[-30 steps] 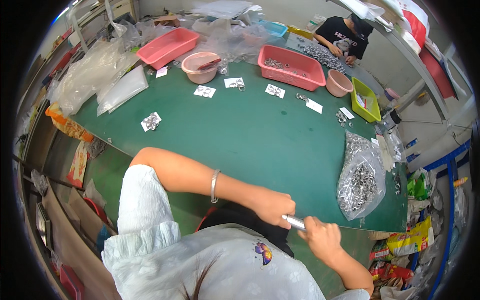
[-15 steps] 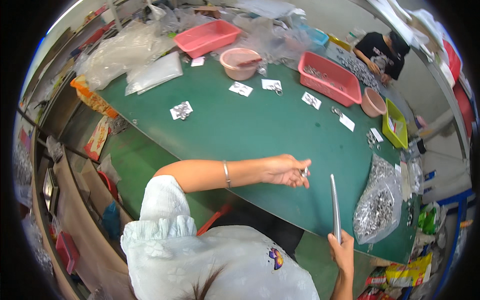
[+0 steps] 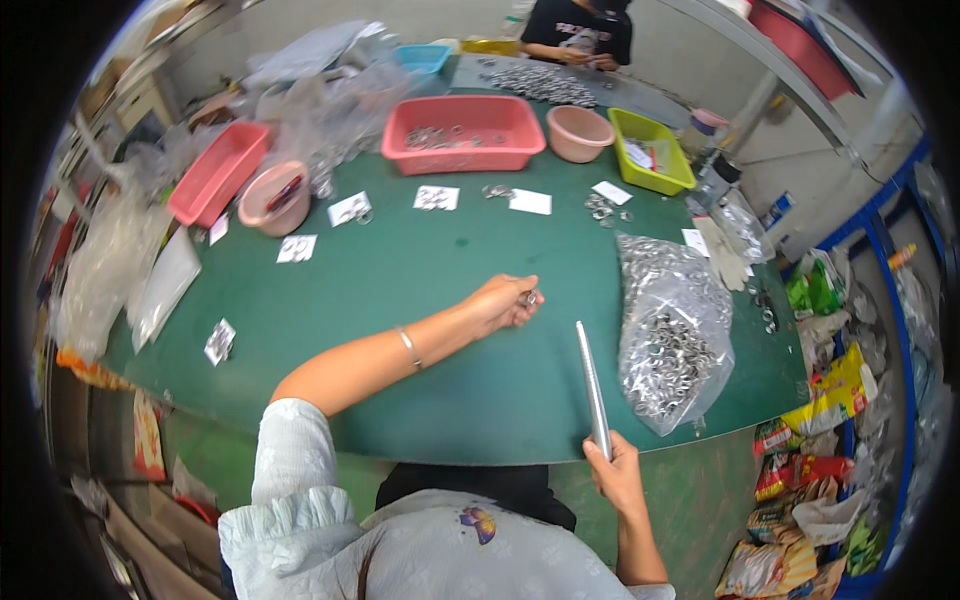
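Observation:
My left hand (image 3: 503, 305) is closed above the green table (image 3: 440, 385), its fingers curled round a small silver metal ring (image 3: 527, 298); whether it holds more than one cannot be told. In my right hand (image 3: 615, 470), near the table's front edge, is a long tapered metal ring mandrel (image 3: 592, 390), gripped by its thick end. Its thin tip points away from me, just right of my left hand and apart from it. To the right of the mandrel lies a clear plastic bag (image 3: 640, 300) full of silver rings.
White cards (image 3: 530, 202) with small ring piles lie in an arc across the table. Behind them stand a pink tray (image 3: 465, 160) with rings, a pink bowl (image 3: 580, 140) and a green basket (image 3: 655, 180). A co-worker (image 3: 575, 35) sits at the far side beside heaped rings.
My view has swung to the right, so the table's things sit further left in the picture. My left fingers, partly open before, have curled in round the ring. The mandrel stays in my right hand.

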`<move>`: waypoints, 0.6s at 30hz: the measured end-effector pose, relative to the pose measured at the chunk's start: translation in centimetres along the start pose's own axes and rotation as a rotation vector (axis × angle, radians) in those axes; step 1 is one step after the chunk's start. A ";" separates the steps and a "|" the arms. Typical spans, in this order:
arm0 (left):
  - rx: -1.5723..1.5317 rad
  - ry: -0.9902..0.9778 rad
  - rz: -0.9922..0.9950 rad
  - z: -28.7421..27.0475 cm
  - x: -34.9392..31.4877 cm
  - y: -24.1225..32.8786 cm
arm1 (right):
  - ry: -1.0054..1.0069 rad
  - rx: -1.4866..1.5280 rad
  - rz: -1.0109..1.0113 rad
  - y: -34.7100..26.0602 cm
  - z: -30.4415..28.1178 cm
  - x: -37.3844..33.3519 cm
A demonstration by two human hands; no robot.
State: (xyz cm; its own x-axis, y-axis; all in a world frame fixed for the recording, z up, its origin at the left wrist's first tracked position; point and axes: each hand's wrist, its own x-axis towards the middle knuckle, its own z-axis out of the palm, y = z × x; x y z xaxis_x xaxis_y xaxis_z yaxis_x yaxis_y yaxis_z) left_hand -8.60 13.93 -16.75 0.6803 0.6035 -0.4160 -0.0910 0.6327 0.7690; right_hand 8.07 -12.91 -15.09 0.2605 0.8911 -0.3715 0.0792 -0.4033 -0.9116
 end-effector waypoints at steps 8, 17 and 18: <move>1.263 0.451 1.040 3.7 19.7 4.6 | 0.257 -0.170 -0.207 1.8 0.2 2.2; 2.008 0.449 0.963 7.2 28.5 3.9 | 0.348 -0.119 -0.221 1.9 -0.1 2.2; 2.070 0.509 0.994 6.8 28.3 3.8 | 0.340 -0.129 -0.259 2.3 -0.3 2.4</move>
State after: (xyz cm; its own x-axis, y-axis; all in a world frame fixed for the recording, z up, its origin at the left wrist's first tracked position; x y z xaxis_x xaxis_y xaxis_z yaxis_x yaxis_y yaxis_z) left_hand 15.22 30.09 -22.32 0.7111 0.5338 0.4576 0.6414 -0.7591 -0.1112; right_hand 9.17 -11.77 -17.97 0.5165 0.8556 -0.0356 0.2969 -0.2179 -0.9297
